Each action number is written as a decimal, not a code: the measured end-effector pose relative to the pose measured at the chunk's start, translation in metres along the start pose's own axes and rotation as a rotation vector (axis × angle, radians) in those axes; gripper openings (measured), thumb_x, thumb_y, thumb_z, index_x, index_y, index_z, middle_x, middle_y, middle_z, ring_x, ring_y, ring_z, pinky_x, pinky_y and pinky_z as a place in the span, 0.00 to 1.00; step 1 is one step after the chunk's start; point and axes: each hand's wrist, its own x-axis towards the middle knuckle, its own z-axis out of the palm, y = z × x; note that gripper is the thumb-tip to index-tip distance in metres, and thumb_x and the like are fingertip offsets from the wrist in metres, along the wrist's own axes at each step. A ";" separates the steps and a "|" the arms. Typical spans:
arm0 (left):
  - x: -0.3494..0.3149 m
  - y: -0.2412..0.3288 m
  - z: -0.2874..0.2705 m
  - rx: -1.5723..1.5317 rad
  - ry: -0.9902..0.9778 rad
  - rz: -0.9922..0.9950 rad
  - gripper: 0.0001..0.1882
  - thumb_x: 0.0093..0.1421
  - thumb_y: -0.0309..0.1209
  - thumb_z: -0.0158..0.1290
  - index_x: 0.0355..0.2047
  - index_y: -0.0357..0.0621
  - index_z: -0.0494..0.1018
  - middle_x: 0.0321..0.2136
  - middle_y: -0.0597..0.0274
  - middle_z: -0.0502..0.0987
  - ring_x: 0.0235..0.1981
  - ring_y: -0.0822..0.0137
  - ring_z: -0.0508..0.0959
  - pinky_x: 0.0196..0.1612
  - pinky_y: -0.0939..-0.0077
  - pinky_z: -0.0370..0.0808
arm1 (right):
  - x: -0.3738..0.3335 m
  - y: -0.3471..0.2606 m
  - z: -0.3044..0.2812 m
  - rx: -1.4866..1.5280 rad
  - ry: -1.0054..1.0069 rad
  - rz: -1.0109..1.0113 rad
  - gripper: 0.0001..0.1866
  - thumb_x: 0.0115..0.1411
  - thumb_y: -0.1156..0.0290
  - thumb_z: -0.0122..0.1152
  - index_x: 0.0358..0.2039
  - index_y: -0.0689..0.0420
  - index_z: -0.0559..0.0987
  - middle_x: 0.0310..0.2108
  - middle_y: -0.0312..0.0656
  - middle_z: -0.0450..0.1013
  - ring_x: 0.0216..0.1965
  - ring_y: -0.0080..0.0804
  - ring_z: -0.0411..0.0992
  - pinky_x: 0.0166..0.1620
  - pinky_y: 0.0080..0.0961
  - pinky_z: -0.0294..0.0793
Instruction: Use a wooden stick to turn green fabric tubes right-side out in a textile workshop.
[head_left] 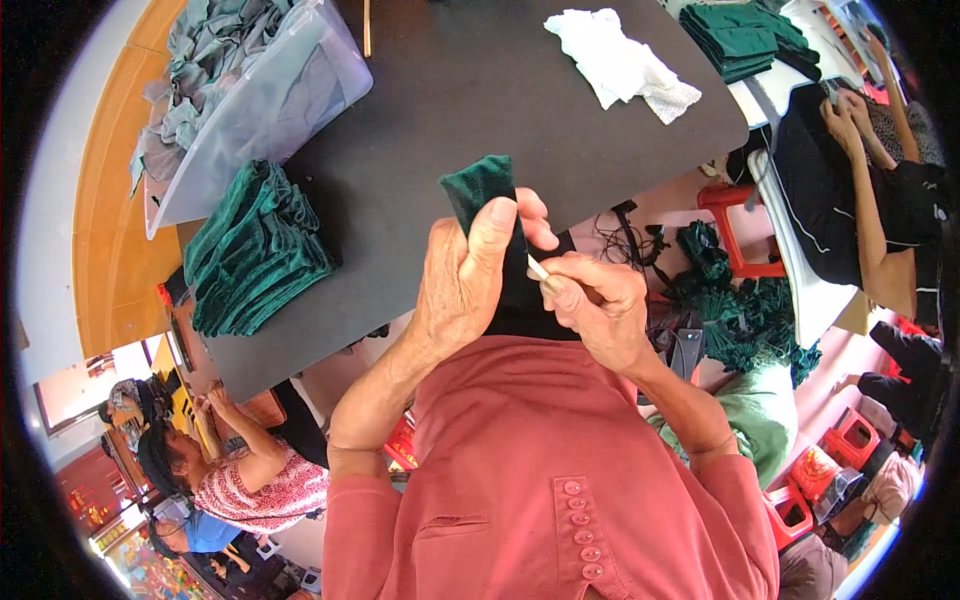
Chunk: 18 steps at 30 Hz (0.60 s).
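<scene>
My left hand (462, 270) is closed on a small folded piece of dark green velvet (480, 185), its thumb pressed across the front and the fingers behind. The upper end of the cloth stands out above the thumb. Close beside it, my right hand (603, 305) pinches a short, thin white stick (537, 267) between thumb and forefinger. The stick's tip reaches the edge of the velvet; whether it goes inside I cannot tell. Both hands are over the near edge of the dark table (420, 110).
A stack of green velvet pieces (255, 250) lies at the table's left, beside a clear plastic bin (270, 120) of grey-green cloth. A white lacy cloth (622, 62) lies at the far right. Co-workers sit on both sides; a red stool (735, 230) stands at right.
</scene>
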 end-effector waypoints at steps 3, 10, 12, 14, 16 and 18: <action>0.000 0.001 0.003 -0.120 0.108 0.042 0.27 0.67 0.49 0.36 0.39 0.33 0.70 0.27 0.57 0.77 0.30 0.70 0.76 0.36 0.74 0.73 | 0.002 0.000 -0.005 -0.291 0.047 -0.204 0.10 0.54 0.79 0.60 0.39 0.63 0.78 0.23 0.40 0.71 0.19 0.20 0.66 0.21 0.16 0.62; 0.003 0.002 0.005 0.101 0.037 -0.016 0.29 0.66 0.51 0.35 0.35 0.35 0.74 0.25 0.60 0.78 0.30 0.72 0.75 0.37 0.76 0.71 | 0.018 0.001 -0.006 -0.682 0.234 -0.539 0.13 0.50 0.82 0.62 0.38 0.62 0.78 0.25 0.44 0.73 0.21 0.28 0.72 0.22 0.21 0.68; 0.004 0.000 0.005 0.097 0.032 0.009 0.28 0.66 0.51 0.35 0.35 0.37 0.74 0.25 0.62 0.76 0.29 0.73 0.74 0.35 0.77 0.70 | 0.020 0.002 -0.007 -0.555 0.207 -0.481 0.10 0.53 0.79 0.62 0.38 0.62 0.78 0.24 0.41 0.73 0.21 0.23 0.71 0.22 0.18 0.67; -0.001 0.001 0.007 0.065 0.026 0.070 0.25 0.67 0.47 0.38 0.34 0.33 0.71 0.22 0.59 0.71 0.26 0.70 0.69 0.32 0.75 0.68 | 0.011 0.005 -0.010 -0.049 0.030 -0.077 0.07 0.56 0.76 0.60 0.36 0.62 0.78 0.23 0.36 0.73 0.21 0.17 0.68 0.22 0.15 0.65; -0.001 0.005 0.002 0.157 -0.027 0.013 0.27 0.66 0.50 0.37 0.37 0.36 0.73 0.27 0.62 0.75 0.31 0.72 0.74 0.37 0.76 0.70 | 0.008 0.003 -0.008 0.059 0.034 0.001 0.06 0.58 0.74 0.59 0.35 0.63 0.78 0.22 0.33 0.72 0.22 0.13 0.66 0.23 0.12 0.62; -0.001 0.004 0.004 0.047 0.001 0.058 0.21 0.66 0.44 0.41 0.40 0.34 0.70 0.25 0.62 0.72 0.28 0.71 0.69 0.35 0.73 0.69 | 0.007 0.000 -0.010 -0.146 0.103 -0.082 0.06 0.58 0.74 0.59 0.34 0.62 0.79 0.21 0.33 0.72 0.21 0.13 0.65 0.23 0.12 0.62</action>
